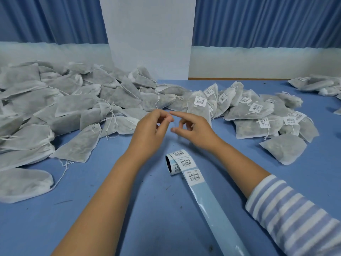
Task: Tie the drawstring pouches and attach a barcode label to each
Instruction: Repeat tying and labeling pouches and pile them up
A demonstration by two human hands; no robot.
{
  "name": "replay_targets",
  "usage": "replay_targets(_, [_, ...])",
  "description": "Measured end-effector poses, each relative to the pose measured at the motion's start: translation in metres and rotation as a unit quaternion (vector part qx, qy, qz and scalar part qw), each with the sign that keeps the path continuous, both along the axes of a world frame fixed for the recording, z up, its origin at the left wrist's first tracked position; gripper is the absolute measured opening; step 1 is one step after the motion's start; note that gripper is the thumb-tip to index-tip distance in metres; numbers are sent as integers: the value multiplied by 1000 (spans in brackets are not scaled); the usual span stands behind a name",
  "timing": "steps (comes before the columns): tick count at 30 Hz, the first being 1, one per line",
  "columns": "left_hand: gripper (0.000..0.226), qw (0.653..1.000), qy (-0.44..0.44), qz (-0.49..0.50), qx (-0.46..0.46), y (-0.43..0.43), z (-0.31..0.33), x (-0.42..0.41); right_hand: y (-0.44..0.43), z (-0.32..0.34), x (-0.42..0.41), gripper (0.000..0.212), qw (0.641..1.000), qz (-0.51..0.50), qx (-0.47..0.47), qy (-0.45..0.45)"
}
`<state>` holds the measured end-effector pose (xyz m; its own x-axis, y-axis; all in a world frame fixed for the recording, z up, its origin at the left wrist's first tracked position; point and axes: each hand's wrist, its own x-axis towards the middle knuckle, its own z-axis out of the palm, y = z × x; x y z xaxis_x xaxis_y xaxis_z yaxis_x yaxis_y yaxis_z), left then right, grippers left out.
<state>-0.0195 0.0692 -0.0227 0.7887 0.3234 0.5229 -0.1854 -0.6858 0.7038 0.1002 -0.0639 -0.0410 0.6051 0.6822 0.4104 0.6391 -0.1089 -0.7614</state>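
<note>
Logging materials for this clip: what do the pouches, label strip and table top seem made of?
Pouches: likely thin non-woven fabric, matte, dark filling showing through. Label strip: glossy pale-blue liner, probably coated paper, reflecting light. Table: matte blue covering, material unclear.

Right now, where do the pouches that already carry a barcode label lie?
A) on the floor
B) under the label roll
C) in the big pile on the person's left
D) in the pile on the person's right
D: white barcode labels show on the pouches of the right pile, while the pouches of the left pile are bare.
</note>
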Motion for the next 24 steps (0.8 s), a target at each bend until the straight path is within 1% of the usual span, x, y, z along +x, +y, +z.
replay_targets(1, [9, 1000, -4, -7, 7, -3, 2, -1, 3, 3, -4, 40, 1000, 25, -1, 3])
replay_targets(2, [9, 1000, -8, -14, 18, -5, 4, -1, 6, 6, -8, 30, 999, 42, 4, 0])
replay_targets(3, [9, 999, -13, -21, 29, -6, 5, -2, 7, 8, -11, 19, 999, 47, 13, 0])
replay_targets(4, [9, 999, -19, -26, 41, -6, 6, -3, 8, 9, -13, 14, 999, 43, 21, 4])
replay_targets(7, [11, 998, -37, -22, 51, -4, 6, -5, 7, 12, -17, 21, 999, 26, 29, 23])
replay_targets(10, [12, 999, -45, -5, -2, 3, 2, -4, 7, 22, -22, 23, 994, 18, 58, 90])
replay_targets(11, [16, 999, -34, 4, -7, 7, 0, -3, 7, 26, -23, 23, 991, 13, 68, 116])
replay_targets(13, [27, 999, 11, 22, 22, 17, -6, 0, 7, 33, -26, 22, 984, 5, 89, 152])
replay_targets(15, [38, 996, 57, 35, 59, 23, -12, 1, 6, 40, -29, 22, 982, 2, 101, 162])
replay_targets(17, [42, 995, 76, 33, 62, 23, -14, 2, 5, 45, -33, 23, 980, 13, 108, 169])
replay_targets(20, [29, 996, 60, 25, 59, 20, -16, 4, 5, 52, -37, 25, 977, 43, 109, 180])
replay_targets(24, [11, 994, 25, 62, 85, 21, -12, 3, 6, 56, -39, 23, 963, 68, 138, 221])
